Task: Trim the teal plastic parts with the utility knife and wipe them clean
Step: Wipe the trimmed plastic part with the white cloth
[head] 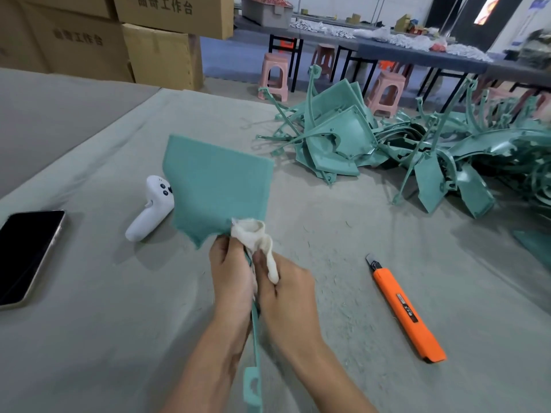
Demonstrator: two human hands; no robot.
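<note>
A teal plastic part [217,183], a flat panel with a long thin stem running down toward me, is held up above the table. My left hand [231,274] grips it at the panel's lower edge. My right hand [287,296] holds a white cloth [256,235] pressed against the panel's lower right corner. The orange utility knife [407,312] lies on the table to the right of my hands, blade tip out, touched by neither hand. A pile of teal parts [387,147] fills the far right of the table.
A white handheld controller [150,208] lies just left of the panel. A black phone [25,254] rests at the left edge. The table has a grey cloth cover [119,308] strewn with shavings. Cardboard boxes [119,34] stand behind; pink stools [274,76] beyond.
</note>
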